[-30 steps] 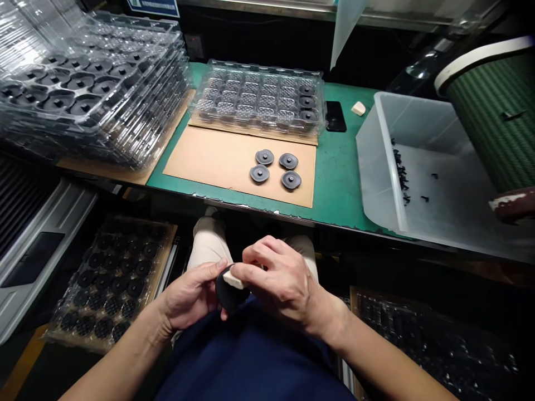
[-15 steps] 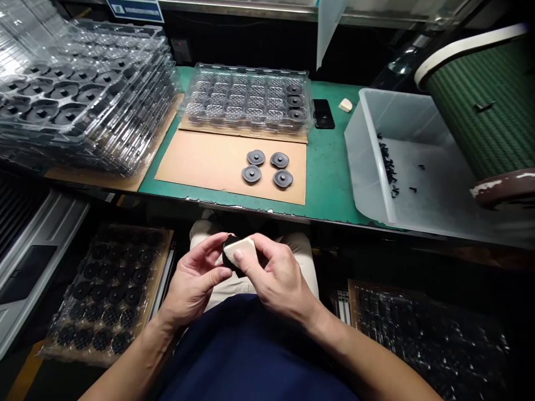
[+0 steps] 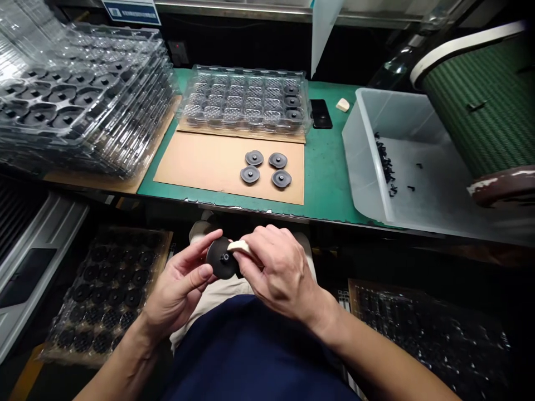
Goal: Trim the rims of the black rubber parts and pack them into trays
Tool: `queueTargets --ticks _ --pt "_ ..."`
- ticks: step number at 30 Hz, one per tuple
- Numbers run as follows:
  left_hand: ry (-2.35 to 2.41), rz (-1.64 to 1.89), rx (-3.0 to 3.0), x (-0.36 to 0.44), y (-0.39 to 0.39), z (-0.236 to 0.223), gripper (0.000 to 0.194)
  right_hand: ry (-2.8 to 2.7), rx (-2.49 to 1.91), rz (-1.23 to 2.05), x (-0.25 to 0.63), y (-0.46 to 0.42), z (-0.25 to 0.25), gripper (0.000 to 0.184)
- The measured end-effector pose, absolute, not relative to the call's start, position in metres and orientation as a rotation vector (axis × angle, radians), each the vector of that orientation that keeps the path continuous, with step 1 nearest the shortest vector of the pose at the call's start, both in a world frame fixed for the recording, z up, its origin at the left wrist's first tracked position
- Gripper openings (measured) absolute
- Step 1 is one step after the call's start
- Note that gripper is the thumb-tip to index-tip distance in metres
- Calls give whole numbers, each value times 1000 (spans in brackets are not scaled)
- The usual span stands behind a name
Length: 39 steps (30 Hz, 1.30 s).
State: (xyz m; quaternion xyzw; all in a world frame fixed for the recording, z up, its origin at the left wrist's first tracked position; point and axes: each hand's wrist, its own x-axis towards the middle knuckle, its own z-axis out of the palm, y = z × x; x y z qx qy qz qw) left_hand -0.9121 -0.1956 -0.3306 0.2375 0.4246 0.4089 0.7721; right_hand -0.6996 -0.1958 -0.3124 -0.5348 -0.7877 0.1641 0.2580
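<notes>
Below the table edge, over my lap, my left hand [image 3: 179, 287] pinches a round black disc [image 3: 221, 259] with a small hub at its middle, its face turned up toward me. My right hand [image 3: 278, 273] is closed on a small cream-coloured block [image 3: 239, 247] and presses it against the disc's right rim. Four more dark discs [image 3: 265, 168] lie in a square on a brown cardboard sheet [image 3: 200, 161] on the green table [image 3: 330, 178].
A clear blister tray [image 3: 246, 100] with a few discs sits behind the cardboard. Stacked clear trays [image 3: 79, 94] fill the left. A translucent bin [image 3: 376, 150] with small black bits stands right, beside a green drum [image 3: 480, 94]. A phone [image 3: 321, 113] and another cream block [image 3: 343, 104] lie near it. Trays of discs [image 3: 108, 289] sit on the floor.
The disc has turned so its hub face shows. The cream block slid from on top of the disc to its right rim. Both hands stay together over my lap.
</notes>
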Motion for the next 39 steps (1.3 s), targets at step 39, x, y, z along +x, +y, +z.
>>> queueTargets --ticks 39 --pt "1221 589 673 -883 -198 -347 43 -1201 -1587 1011 -644 -197 -356 36"
